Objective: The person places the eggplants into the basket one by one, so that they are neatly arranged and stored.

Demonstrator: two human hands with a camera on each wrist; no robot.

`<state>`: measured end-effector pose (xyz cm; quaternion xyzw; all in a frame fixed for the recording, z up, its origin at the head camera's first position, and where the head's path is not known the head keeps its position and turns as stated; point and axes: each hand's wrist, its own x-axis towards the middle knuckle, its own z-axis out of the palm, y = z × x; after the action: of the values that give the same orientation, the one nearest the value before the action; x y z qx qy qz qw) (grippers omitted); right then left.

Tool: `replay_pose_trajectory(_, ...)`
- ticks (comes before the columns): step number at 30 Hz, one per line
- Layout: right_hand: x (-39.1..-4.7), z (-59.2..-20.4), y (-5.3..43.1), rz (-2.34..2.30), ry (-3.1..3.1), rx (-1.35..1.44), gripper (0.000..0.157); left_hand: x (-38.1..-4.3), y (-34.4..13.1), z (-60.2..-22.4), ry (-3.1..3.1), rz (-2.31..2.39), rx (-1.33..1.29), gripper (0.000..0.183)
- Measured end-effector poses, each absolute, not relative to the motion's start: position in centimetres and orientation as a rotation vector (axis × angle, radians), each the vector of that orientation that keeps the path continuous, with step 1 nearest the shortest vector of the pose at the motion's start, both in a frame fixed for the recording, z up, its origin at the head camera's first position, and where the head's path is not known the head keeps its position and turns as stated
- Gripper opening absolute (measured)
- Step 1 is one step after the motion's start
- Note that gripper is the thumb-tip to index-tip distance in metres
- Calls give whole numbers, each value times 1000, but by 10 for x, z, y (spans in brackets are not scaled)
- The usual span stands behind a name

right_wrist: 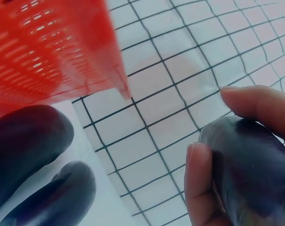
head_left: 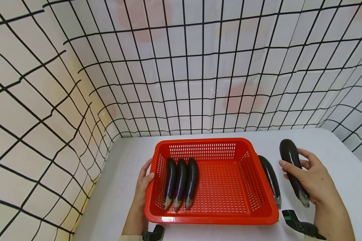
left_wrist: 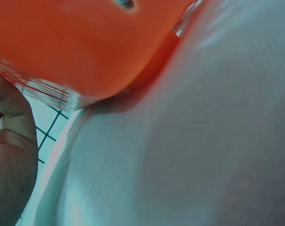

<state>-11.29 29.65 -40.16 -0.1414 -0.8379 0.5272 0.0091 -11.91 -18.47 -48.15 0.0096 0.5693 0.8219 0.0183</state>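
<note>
A black wire grid (head_left: pixel 202 79) over pale sheeting fills the top and left of the head frame and bends round at the far right, bounding the worktop (head_left: pixel 328 144) at the back and on the left. Bare white worktop runs in a strip left of centre and opens wider at the lower right.

The red basket (head_left: pixel 220 219) takes up the lower centre, with slotted walls and a rounded rim. Its right two-thirds is open floor. The left wrist view adds its smooth red outer side close up, near the pale surface.

Of the hands, the left hand (head_left: pixel 142 187) holds the basket's left side, thumb and fingers at the rim. The right hand (head_left: pixel 315 175), at the lower right, grips an eggplant (head_left: pixel 289 152) between thumb and fingers, above the worktop and apart from the basket.

That eggplant is glossy, nearly black, slightly curved, with a paler stem end pointing down the frame. Three eggplants (head_left: pixel 180 182) lie side by side along the basket's left wall, stem ends toward the bottom. Outside the right wall, the head view shows one loose eggplant (head_left: pixel 269 175); the right wrist view shows two rounded ends there, including a second eggplant (right_wrist: pixel 60 197).
</note>
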Motion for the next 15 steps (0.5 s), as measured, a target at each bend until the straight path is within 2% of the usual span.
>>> replay_pose_trajectory(15, -105, -372, 279, 1619, -2597, -330, 90, -119, -184, -481, 1755, 2562, 19, 60)
